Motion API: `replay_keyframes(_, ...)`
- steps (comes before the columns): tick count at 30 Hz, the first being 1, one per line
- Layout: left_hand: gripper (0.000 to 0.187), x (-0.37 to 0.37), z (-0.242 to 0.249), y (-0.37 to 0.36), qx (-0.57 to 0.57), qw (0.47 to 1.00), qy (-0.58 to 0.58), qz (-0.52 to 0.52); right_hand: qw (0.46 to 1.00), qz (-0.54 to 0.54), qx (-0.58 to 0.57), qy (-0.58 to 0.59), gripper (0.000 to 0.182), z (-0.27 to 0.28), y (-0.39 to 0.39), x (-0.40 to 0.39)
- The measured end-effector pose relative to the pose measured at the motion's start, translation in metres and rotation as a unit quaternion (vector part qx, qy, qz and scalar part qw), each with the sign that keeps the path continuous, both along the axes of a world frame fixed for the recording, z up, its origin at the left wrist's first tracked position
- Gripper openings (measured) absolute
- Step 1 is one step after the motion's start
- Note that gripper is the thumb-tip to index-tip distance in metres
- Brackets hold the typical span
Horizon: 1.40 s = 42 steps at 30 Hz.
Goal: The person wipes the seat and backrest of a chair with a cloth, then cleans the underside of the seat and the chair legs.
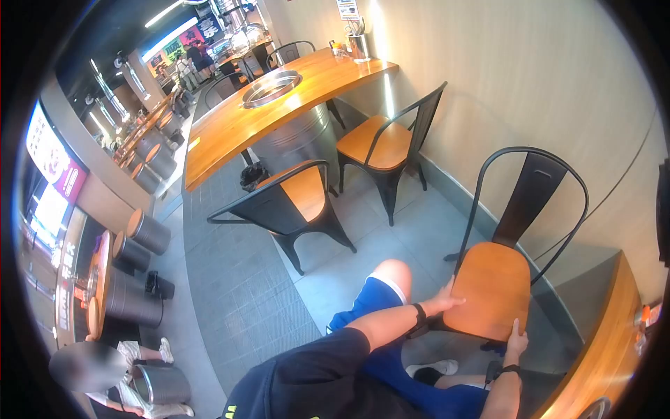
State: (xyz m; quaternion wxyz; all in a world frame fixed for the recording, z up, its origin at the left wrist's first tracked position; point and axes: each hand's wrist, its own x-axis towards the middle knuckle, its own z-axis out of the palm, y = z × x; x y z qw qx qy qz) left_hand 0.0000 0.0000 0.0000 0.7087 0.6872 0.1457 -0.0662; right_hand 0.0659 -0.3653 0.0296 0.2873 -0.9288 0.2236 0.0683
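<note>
A chair [488, 290] with a wooden seat and a black metal frame stands right in front of me, its back toward the wall. My left hand [445, 299] grips the left edge of the seat, thumb on top. At the front right corner of the same seat, my right hand [516, 343] is closed on the edge, with its fingers partly hidden underneath. Both wrists wear dark bands. My blue shorts and bent knee [393, 279] show beside the chair.
Two similar chairs, one near the wall [380, 143] and one at the aisle [293, 199], stand by a wooden table [335, 77] with a round grill [272, 89]. Another table edge [600, 356] is close on my right. A person [129, 377] sits at lower left near stools.
</note>
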Motion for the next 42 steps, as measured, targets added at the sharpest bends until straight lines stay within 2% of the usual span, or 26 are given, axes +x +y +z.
replay_keyframes(2, 0.122, -0.001, 0.007, 0.001, -0.021, 1.0, -0.009, 0.001, 0.999, -0.008, 0.004, -0.046, 0.092, -0.003, 0.0, -0.008)
replay_keyframes(5, 0.118, -0.004, -0.016, -0.008, -0.044, 0.998, -0.048, 0.02, 0.999, -0.011, -0.031, -0.031, 0.094, 0.001, 0.002, -0.021)
replay_keyframes(9, 0.115, -0.004, -0.012, 0.003, -0.036, 0.995, -0.087, 0.008, 0.999, -0.024, -0.032, -0.036, 0.096, -0.001, 0.014, -0.035)
replay_keyframes(12, 0.111, -0.001, -0.008, 0.012, 0.01, 0.994, -0.099, -0.034, 0.996, -0.043, -0.069, -0.038, 0.096, -0.006, 0.019, -0.041)
replay_keyframes(14, 0.105, 0.002, -0.018, 0.014, 0.022, 0.996, -0.087, -0.013, 0.994, -0.043, -0.076, -0.067, 0.093, -0.025, 0.018, -0.048)
replay_keyframes(16, 0.092, 0.009, -0.028, 0.016, 0.032, 0.985, -0.169, 0.024, 0.998, -0.029, -0.034, -0.046, 0.086, -0.018, 0.027, -0.051)
replay_keyframes(17, 0.086, 0.008, -0.023, 0.014, -0.029, 0.986, -0.16, 0.025, 0.996, -0.029, 0.005, -0.087, 0.078, 0.003, 0.042, -0.063)
replay_keyframes(18, 0.08, 0.009, -0.011, 0.018, -0.09, 0.985, -0.145, 0.02, 0.993, -0.015, -0.012, -0.117, 0.073, -0.008, 0.043, -0.064)
replay_keyframes(19, 0.071, 0.008, 0.0, 0.02, -0.081, 0.992, -0.091, 0.028, 0.996, -0.028, -0.002, -0.084, 0.071, -0.01, 0.044, -0.065)
replay_keyframes(20, 0.071, 0.014, -0.017, 0.02, -0.029, 0.996, -0.076, 0.043, 0.991, -0.033, 0.03, -0.128, 0.072, 0.0, 0.053, -0.076)
replay_keyframes(21, 0.068, 0.025, -0.029, 0.02, -0.034, 0.997, -0.06, 0.043, 0.996, -0.046, -0.055, -0.054, 0.075, 0.023, 0.061, -0.074)
replay_keyframes(22, 0.064, 0.029, -0.032, 0.022, -0.127, 0.988, -0.075, 0.047, 0.997, -0.044, -0.048, -0.048, 0.082, -0.002, 0.054, -0.071)
replay_keyframes(23, 0.065, 0.03, -0.025, 0.022, -0.093, 0.991, -0.086, 0.046, 0.993, -0.083, -0.077, -0.022, 0.09, -0.006, 0.059, -0.072)
replay_keyframes(24, 0.065, 0.035, -0.015, 0.025, -0.054, 0.992, -0.101, 0.048, 0.993, -0.102, -0.059, -0.015, 0.095, 0.002, 0.065, -0.076)
replay_keyframes(25, 0.065, 0.04, -0.014, 0.026, -0.057, 0.993, -0.101, 0.022, 0.992, -0.118, -0.05, -0.001, 0.095, 0.013, 0.072, -0.079)
replay_keyframes(27, 0.063, 0.019, -0.026, 0.034, 0.02, 0.992, -0.114, 0.054, 0.992, -0.121, -0.047, 0.005, 0.094, 0.008, 0.078, -0.104)
replay_keyframes(32, 0.069, -0.002, -0.01, 0.034, 0.028, 0.996, -0.078, 0.016, 0.988, -0.151, -0.035, 0.0, 0.093, 0.012, 0.083, -0.135)
replay_keyframes(37, 0.068, 0.017, -0.015, 0.038, 0.009, 0.995, -0.095, -0.001, 0.989, -0.146, -0.038, -0.001, 0.091, 0.014, 0.083, -0.121)
replay_keyframes(39, 0.066, 0.019, -0.019, 0.039, 0.058, 0.991, -0.123, 0.006, 0.991, -0.129, -0.043, -0.005, 0.091, 0.013, 0.081, -0.122)
replay_keyframes(42, 0.065, 0.014, -0.011, 0.036, 0.016, 0.993, -0.116, 0.004, 0.991, -0.129, -0.046, -0.008, 0.09, 0.013, 0.079, -0.124)
